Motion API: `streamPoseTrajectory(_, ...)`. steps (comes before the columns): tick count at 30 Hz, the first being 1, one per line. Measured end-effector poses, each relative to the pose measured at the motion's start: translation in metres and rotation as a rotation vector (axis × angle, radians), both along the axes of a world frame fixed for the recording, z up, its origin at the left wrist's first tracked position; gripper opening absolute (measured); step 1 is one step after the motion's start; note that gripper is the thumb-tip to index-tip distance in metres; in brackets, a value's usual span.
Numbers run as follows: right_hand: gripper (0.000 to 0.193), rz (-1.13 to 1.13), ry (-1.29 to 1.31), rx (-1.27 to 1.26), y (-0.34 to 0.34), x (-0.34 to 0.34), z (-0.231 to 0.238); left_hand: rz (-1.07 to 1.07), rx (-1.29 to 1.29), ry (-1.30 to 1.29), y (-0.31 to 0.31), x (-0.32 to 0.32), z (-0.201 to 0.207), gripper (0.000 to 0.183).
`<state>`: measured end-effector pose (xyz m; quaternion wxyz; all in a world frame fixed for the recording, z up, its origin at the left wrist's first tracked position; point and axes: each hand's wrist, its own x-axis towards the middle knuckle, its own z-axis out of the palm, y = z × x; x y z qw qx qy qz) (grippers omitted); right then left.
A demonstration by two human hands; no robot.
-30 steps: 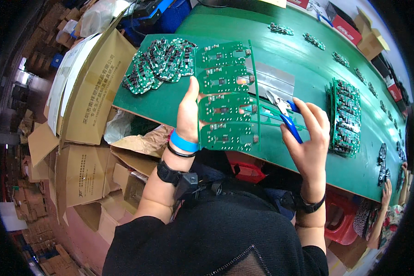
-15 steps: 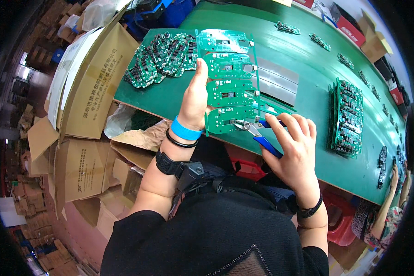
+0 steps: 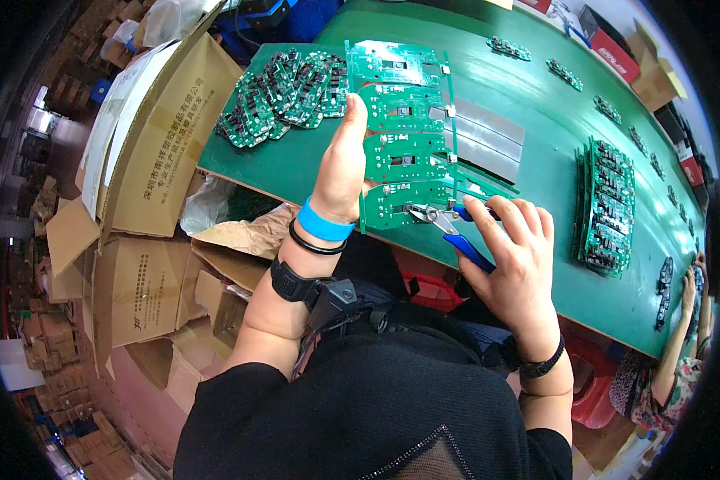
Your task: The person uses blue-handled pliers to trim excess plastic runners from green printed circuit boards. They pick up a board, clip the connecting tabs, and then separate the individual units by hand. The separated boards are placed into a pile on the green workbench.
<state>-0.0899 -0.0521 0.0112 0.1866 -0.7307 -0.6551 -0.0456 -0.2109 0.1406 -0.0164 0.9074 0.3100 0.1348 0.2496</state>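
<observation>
My left hand [image 3: 341,176] grips the left edge of a green circuit board panel [image 3: 392,146], its thumb lying along that edge. The panel is a column of several joined boards, held raised over the table's near edge. In my right hand [image 3: 514,260] is a pair of cutting pliers [image 3: 470,251] with blue handles. Their metal jaws lie over the nearest board of the panel, by a slot in its middle. Whether the jaws touch the board I cannot tell. My right fingers curl around the handles.
Loose circuit boards lie in a pile [image 3: 284,96] on the green table [image 3: 536,96]. Grey strips [image 3: 484,140] lie beyond the panel, and stacked panels [image 3: 608,210] stand farther right. Cardboard boxes [image 3: 164,144] flank the left side. At the far right show another person's arms [image 3: 680,320].
The panel and my left hand sit slightly higher and farther right in the picture. The pliers' jaws remain over the nearest board, with my right hand still around the handles.
</observation>
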Motion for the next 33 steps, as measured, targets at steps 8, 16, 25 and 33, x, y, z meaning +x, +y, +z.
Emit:
streamPoseTrajectory(8,0.062,-0.009,-0.011,-0.018,0.0028,-0.0013,0.0067,0.026,0.026,0.019,0.0008,0.0001,-0.0015,0.060)
streamPoseTrajectory(16,0.061,-0.018,-0.001,-0.032,0.0019,-0.0023,0.0057,0.022,0.006,0.022,0.0015,-0.0007,-0.0020,0.060)
streamPoseTrajectory(25,0.059,-0.012,0.015,-0.021,0.0038,-0.0015,0.0079,0.064,0.028,0.052,0.0010,-0.0008,0.0015,0.058)
streamPoseTrajectory(33,0.065,0.017,0.024,-0.004,0.0046,0.0006,0.0006,0.072,0.075,0.045,0.0000,-0.0034,0.0049,0.058)
